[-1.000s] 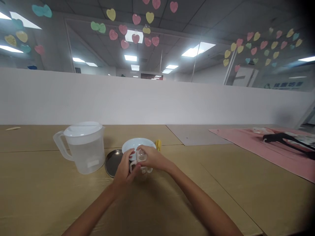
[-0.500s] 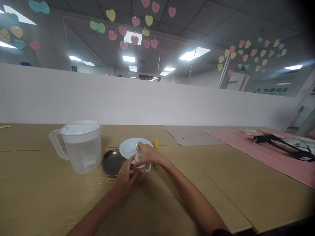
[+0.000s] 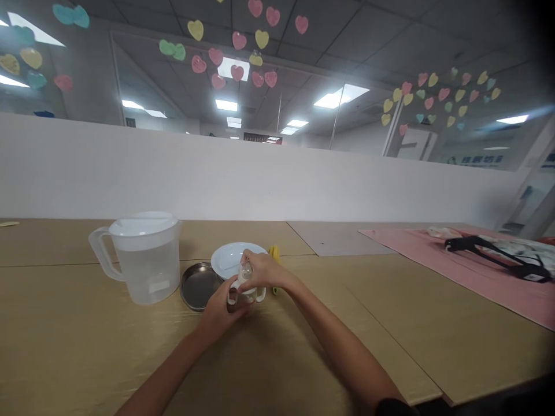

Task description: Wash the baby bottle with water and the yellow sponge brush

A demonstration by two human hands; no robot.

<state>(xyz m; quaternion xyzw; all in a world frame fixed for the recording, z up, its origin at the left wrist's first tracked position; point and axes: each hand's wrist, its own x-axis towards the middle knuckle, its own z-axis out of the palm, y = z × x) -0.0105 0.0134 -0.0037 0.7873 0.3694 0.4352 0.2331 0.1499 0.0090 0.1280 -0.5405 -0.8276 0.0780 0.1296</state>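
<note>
Clear two-handled feeding bottle (image 3: 245, 283) sat between both hands, just in front of the white bowl (image 3: 229, 258). Both grips were closed on it: right hand (image 3: 265, 271) pinched round the clear top, left hand (image 3: 221, 315) curled on the body & handle. Can't tell if the base touched the counter (image 3: 87, 346). Steel lid (image 3: 199, 286) lay just L of the bowl, w/ lidded plastic pitcher (image 3: 145, 271) of water next to it, yellow clip (image 3: 274, 252) just R.

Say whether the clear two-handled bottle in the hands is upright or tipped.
Roughly upright: the clear bottle, narrow top up, between left hand and right hand.
</note>
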